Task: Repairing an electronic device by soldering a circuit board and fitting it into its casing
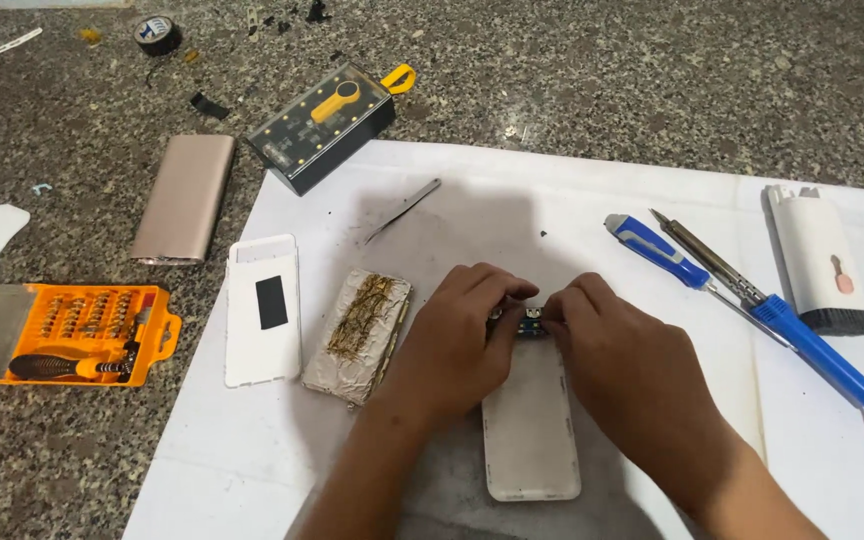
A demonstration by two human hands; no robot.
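Note:
My left hand (462,335) and my right hand (612,350) meet over the far end of a white power-bank shell (530,430) lying on white paper (572,200). Both pinch a small blue circuit board (529,322) at the shell's top edge with their fingertips. Left of my left hand lies a silver battery pack (357,335) with brownish glue residue. Further left sits a white cover (263,310) with a black rectangle on it.
Metal tweezers (402,210) lie at the back of the paper. A blue soldering iron (792,335), a blue utility knife (657,250) and a white brush tool (820,262) sit at right. An orange screwdriver-bit set (82,335), a gold case (184,198), a black box (324,125) and tape (157,33) rest on the granite.

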